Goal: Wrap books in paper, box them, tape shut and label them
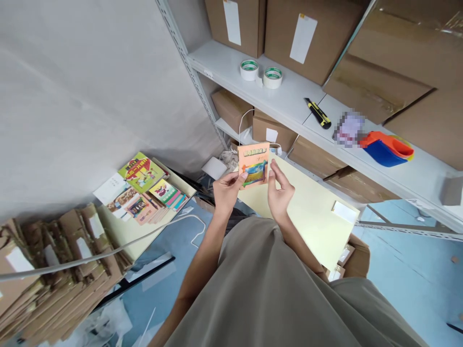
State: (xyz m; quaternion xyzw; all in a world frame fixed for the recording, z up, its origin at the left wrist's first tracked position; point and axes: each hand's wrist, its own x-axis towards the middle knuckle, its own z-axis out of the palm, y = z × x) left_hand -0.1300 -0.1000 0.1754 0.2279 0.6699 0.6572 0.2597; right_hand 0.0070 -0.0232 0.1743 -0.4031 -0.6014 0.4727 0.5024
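A small orange book [255,154] with a colourful picture on its cover is held up in front of me. My left hand [227,190] is closed on its lower left side, thumb across the front. My right hand [280,190] is beside the book's right edge, its fingers stretched up and the thumb a little apart. Whether those fingertips touch the edge I cannot tell. Beneath both hands is a pale yellow table [307,207], with a white box-like item [344,212] near its right corner.
Several books [142,207] lie on a second table at left, beside stacked flattened cardboard [72,260]. A white cable [144,236] crosses there. The shelf [292,106] ahead bears tape rolls [249,71], a yellow-black utility knife [318,113], an orange-blue tape dispenser [387,149] and cartons [296,38].
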